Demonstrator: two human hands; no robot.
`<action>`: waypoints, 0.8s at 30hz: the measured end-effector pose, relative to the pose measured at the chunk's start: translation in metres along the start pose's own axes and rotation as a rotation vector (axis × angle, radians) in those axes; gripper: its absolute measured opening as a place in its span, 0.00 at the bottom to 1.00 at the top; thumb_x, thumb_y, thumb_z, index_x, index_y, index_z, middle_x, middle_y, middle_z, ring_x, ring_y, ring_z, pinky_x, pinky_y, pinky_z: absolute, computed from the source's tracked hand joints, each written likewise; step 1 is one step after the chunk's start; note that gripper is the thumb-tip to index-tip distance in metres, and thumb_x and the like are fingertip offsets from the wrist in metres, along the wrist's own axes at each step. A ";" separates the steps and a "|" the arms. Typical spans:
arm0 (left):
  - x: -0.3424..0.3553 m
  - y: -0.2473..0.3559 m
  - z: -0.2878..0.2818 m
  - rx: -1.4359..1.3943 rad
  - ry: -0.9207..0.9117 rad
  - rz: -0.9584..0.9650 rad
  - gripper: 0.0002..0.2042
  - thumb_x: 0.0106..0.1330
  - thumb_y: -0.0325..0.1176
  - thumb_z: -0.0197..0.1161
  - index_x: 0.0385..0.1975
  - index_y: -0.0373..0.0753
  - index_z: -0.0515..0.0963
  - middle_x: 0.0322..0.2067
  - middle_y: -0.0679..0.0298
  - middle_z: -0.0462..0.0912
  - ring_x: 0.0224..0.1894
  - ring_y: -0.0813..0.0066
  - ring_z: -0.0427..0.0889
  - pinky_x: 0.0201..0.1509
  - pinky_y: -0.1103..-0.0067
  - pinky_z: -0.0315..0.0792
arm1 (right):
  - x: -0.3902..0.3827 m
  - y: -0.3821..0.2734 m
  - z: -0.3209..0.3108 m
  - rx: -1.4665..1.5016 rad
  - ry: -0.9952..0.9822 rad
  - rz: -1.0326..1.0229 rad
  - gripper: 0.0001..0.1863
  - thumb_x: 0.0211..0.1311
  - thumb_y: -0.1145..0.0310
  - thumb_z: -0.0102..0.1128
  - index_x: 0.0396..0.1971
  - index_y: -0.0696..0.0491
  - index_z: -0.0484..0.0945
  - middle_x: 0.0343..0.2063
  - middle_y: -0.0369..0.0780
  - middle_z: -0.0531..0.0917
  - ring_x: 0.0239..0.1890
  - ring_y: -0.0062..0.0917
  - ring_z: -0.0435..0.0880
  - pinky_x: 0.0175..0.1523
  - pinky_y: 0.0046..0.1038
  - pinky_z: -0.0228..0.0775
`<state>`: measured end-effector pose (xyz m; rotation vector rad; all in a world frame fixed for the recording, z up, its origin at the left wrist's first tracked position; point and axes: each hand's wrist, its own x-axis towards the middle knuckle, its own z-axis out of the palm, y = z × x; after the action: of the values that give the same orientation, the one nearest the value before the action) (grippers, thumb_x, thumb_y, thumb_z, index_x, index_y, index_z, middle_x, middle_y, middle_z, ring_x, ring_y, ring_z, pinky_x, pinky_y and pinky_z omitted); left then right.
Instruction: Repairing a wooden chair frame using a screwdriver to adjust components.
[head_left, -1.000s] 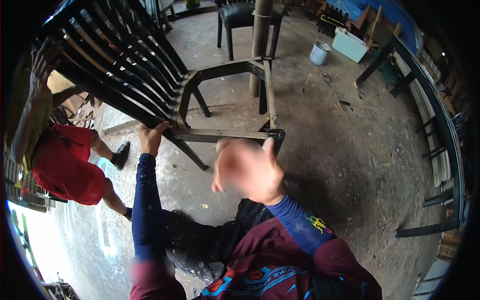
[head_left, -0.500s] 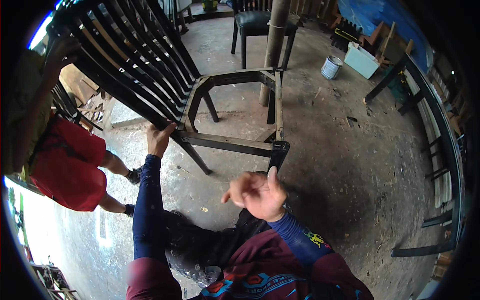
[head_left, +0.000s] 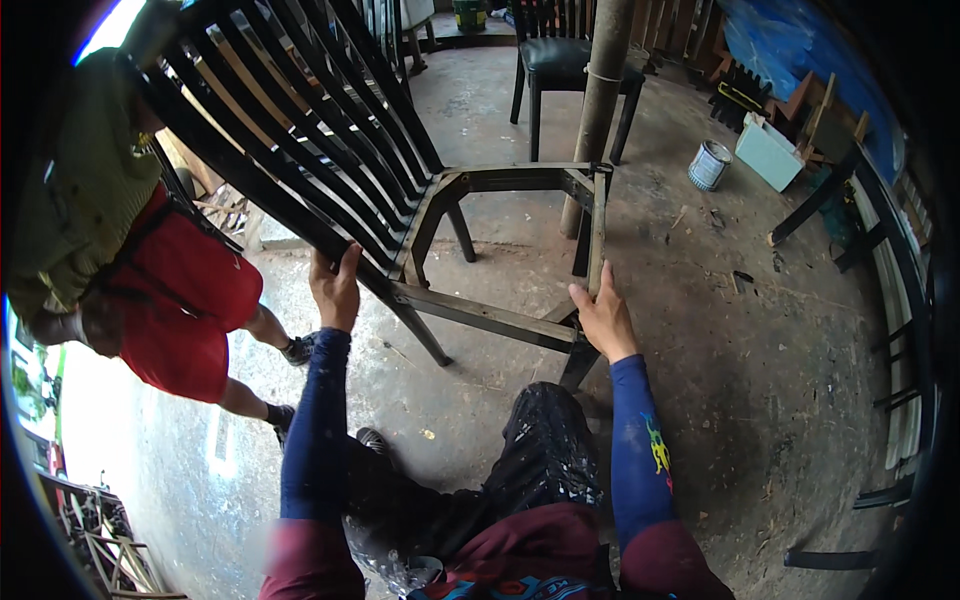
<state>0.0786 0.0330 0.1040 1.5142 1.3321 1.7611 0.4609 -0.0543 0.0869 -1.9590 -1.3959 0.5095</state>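
Note:
A black wooden chair [head_left: 480, 315] with a tall slatted back stands before me; its seat frame is an open ring of rails with no seat panel. My left hand [head_left: 336, 290] is closed round the lower part of the back post, close to where it meets the side rail. At the near front corner, my right hand [head_left: 607, 322] grips the seat frame, thumb on the inner side and a finger stretched along the front rail [head_left: 598, 225]. The palm side of the right hand is hidden.
A person in red shorts [head_left: 190, 310] stands close on the left. Behind the chair are a post [head_left: 597, 120] and another black chair [head_left: 570, 65] with a padded seat. A paint can [head_left: 710, 166], a pale box [head_left: 768, 153] and black frame pieces [head_left: 893, 270] lie to the right.
My right hand has moved from free air above my lap forward onto the chair's front corner and gripped it. My left hand keeps its hold. The person at left has lowered an arm.

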 end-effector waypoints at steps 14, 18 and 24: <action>0.005 -0.011 -0.001 -0.020 0.065 0.003 0.09 0.66 0.32 0.63 0.40 0.36 0.75 0.33 0.64 0.81 0.36 0.75 0.78 0.44 0.79 0.72 | -0.018 0.002 -0.002 0.100 -0.061 -0.100 0.43 0.68 0.51 0.52 0.71 0.62 0.45 0.62 0.62 0.65 0.64 0.53 0.68 0.66 0.39 0.62; 0.006 -0.017 -0.003 -0.007 0.027 0.127 0.09 0.67 0.32 0.63 0.42 0.36 0.74 0.34 0.65 0.81 0.36 0.77 0.79 0.42 0.81 0.72 | -0.020 0.007 0.003 0.208 -0.049 -0.131 0.44 0.68 0.49 0.53 0.71 0.61 0.46 0.63 0.61 0.65 0.65 0.52 0.66 0.67 0.38 0.60; 0.005 -0.013 -0.003 -0.022 0.024 0.107 0.10 0.68 0.33 0.62 0.45 0.36 0.74 0.38 0.63 0.82 0.40 0.76 0.80 0.45 0.80 0.74 | -0.020 0.013 0.007 0.298 -0.065 -0.087 0.42 0.67 0.52 0.54 0.72 0.59 0.46 0.66 0.59 0.62 0.68 0.48 0.63 0.70 0.36 0.57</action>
<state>0.0711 0.0418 0.0953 1.5844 1.2598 1.8585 0.4585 -0.0734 0.0717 -1.6496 -1.3513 0.7026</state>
